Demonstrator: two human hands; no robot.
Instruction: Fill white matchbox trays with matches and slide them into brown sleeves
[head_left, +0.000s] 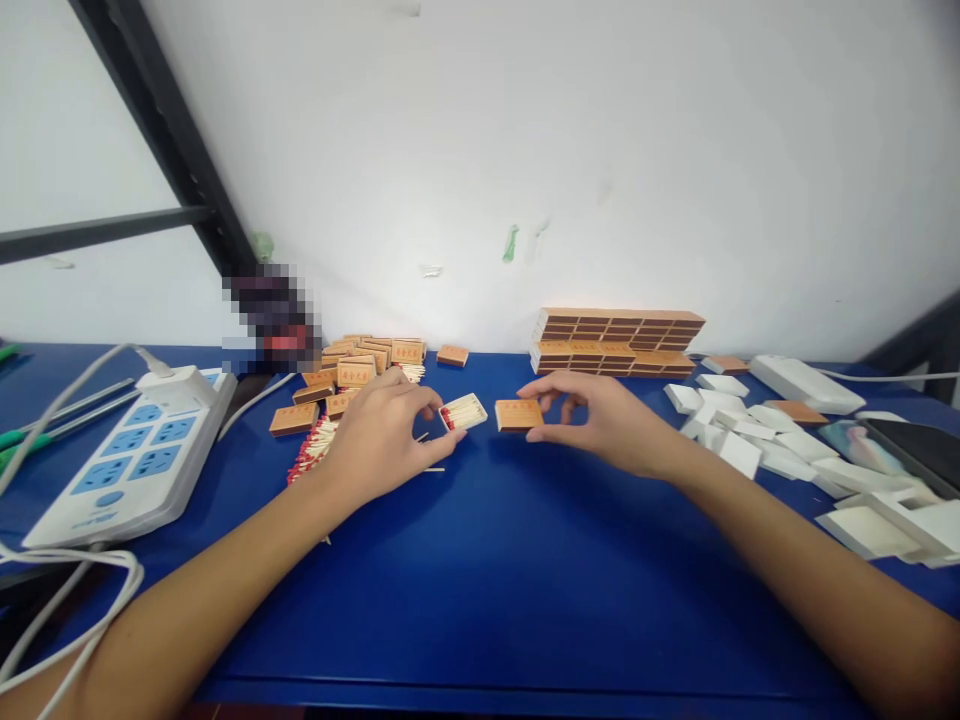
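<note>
Between thumb and fingers, my left hand (390, 430) pinches a small white matchbox tray (465, 411) with red-tipped matches lying in it. Facing it, a short gap to the right, an orange matchbox sleeve (517, 415) is gripped at its right end by my right hand (589, 420). Tray and sleeve are apart, both just above the blue table. Loose matches (315, 448) with red heads lie in a heap behind and left of my left hand, partly hidden by it. Orange matchbox sleeves (356, 373) are piled beyond that heap.
Stacked matchboxes (619, 340) stand against the wall on the blue table (525, 590). White empty trays (750, 430) lie heaped at the right, beside a white power bank-like block (806, 383) and a dark phone-like object (911, 450). A power strip (135, 450) with white cables sits left.
</note>
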